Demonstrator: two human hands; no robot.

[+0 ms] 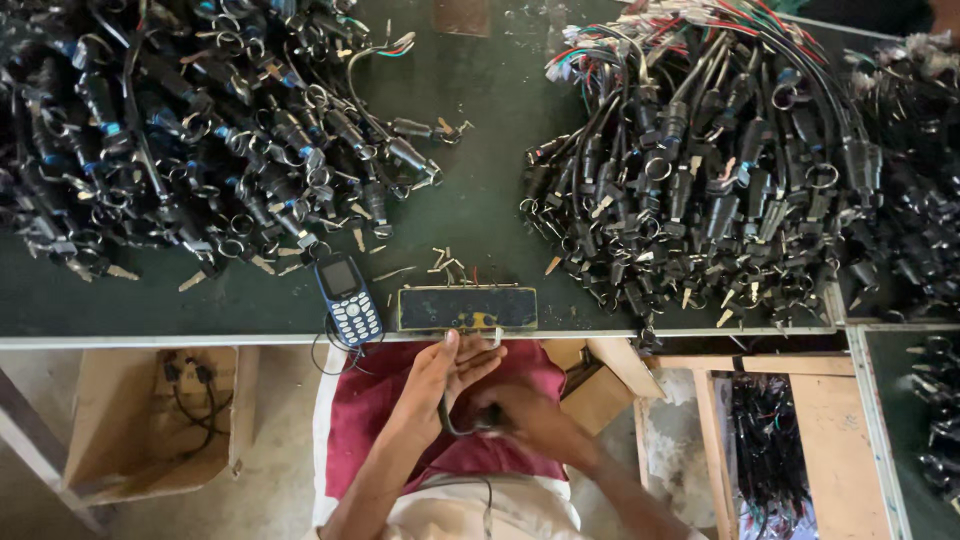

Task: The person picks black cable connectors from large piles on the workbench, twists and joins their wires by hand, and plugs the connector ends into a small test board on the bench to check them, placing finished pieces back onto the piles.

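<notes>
Both hands work just below the near edge of the green worktop (250, 300), over the person's lap. The left hand (440, 385) is raised with its fingers (478, 362) loosely spread, the tips touching a thin black cable (447, 420). The right hand (525, 420) is curled shut around the cable's other end, where a dark fitting seems to sit, though the fist hides most of it. The cable bows in a short curve between the two, its long axis running roughly from 9 to 3 o'clock; the right hand has the firmer hold.

At 12 o'clock from the hands, a small dark rectangular block (467, 308) lies on the worktop's edge, with a blue keypad phone (348, 298) just beside it at 9 o'clock. Heaps of black cable assemblies lie farther off: the left pile (200, 130) at 10 o'clock, the right pile (700, 170) at 2 o'clock.
</notes>
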